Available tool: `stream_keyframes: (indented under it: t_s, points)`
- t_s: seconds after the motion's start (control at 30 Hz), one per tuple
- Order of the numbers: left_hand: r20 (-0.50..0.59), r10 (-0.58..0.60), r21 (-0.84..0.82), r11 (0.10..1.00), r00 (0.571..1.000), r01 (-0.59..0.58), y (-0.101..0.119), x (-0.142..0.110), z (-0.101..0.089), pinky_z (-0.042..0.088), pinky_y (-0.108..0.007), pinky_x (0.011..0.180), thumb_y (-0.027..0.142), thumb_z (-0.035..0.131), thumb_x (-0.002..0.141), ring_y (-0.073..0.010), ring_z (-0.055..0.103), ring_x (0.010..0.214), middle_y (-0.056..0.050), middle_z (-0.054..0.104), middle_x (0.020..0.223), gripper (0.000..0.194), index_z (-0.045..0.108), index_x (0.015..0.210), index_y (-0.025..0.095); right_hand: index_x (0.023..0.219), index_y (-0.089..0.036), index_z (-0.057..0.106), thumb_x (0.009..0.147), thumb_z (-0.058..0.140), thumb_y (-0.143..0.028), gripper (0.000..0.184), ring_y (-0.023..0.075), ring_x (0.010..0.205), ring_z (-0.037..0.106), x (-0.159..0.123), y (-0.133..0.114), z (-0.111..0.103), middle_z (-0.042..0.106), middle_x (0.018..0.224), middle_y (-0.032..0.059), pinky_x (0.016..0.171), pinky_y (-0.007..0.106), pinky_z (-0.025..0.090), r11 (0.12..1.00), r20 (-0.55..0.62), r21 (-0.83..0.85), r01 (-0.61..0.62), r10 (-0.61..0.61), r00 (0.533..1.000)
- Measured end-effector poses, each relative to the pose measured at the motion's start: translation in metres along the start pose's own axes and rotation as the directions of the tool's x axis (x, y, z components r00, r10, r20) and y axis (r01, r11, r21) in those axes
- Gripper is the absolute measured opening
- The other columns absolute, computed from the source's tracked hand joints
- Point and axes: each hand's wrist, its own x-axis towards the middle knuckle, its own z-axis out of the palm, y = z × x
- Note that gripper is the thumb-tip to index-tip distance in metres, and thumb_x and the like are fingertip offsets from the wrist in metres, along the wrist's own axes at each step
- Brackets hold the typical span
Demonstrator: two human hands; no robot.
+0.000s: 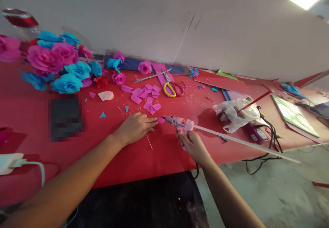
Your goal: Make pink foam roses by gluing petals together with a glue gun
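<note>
My right hand (191, 144) is wrapped round the handle of a pale pink hot glue gun (181, 123), its nozzle pointing left. A long translucent glue stick (241, 141) juts out from its back. Against the nozzle tip lies a small magenta paper petal (160, 120), pinched at its left end by the fingertips of my left hand (136, 128). A thin wire (149, 141) passes beneath that hand; whether the fingers also grip it is hidden. Beyond the hands, several loose magenta petals (152, 106) lie on the red tabletop (123, 166).
Yellow-and-orange-handled scissors (169, 88) lie beside a wire bundle (146, 78). A bunch of pink and blue paper flowers (68, 83) stands at left. On the right are a plastic bag (232, 116), a cup (248, 108) and black cables (276, 142). A white charger (10, 163) sits front left.
</note>
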Motion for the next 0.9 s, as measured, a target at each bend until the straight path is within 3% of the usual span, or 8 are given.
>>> stream_keyframes:
  t_s: [0.23, 0.5, 0.9]
  points:
    - [-0.001, 0.002, -0.014, 1.0, 1.0, -0.002, -0.004, -0.001, 0.006, 0.04, -0.035, 0.08, 0.027, 0.054, 0.086, -0.0203, 0.058, 0.087, -0.005, 0.067, 0.118, 0.031, 0.065, 0.115, 0.032, 0.061, -0.02, 0.047, 0.086, 0.046, -0.056, 0.044, 0.0114, 0.043, 0.043, 0.003, -0.003, 0.001, 0.047, 0.047, -0.0019, 0.045, 0.024, 0.033, 0.985, 0.037, -0.17, 0.005, 0.001, 0.999]
    - [0.049, 0.11, 0.302, 0.946, 0.993, -0.12, -0.002, -0.002, 0.004, 0.043, -0.033, 0.073, 0.029, 0.051, 0.089, -0.0172, 0.056, 0.083, -0.003, 0.065, 0.122, 0.033, 0.06, 0.121, 0.027, 0.058, -0.021, 0.044, 0.087, 0.042, -0.054, 0.045, 0.0128, 0.046, 0.047, 0.005, -0.014, 0.003, 0.048, 0.047, -0.0009, 0.048, 0.025, 0.034, 0.943, 0.03, -0.329, -0.044, 0.058, 0.998]
    - [0.035, 0.117, 0.307, 0.944, 0.992, -0.122, -0.003, -0.002, 0.005, 0.043, -0.033, 0.074, 0.028, 0.052, 0.089, -0.0183, 0.056, 0.087, -0.004, 0.065, 0.121, 0.031, 0.063, 0.118, 0.024, 0.057, -0.021, 0.045, 0.087, 0.041, -0.051, 0.043, 0.0146, 0.046, 0.052, 0.004, -0.02, 0.004, 0.05, 0.045, 0.0001, 0.049, 0.025, 0.036, 0.891, 0.031, -0.452, -0.03, 0.049, 0.998]
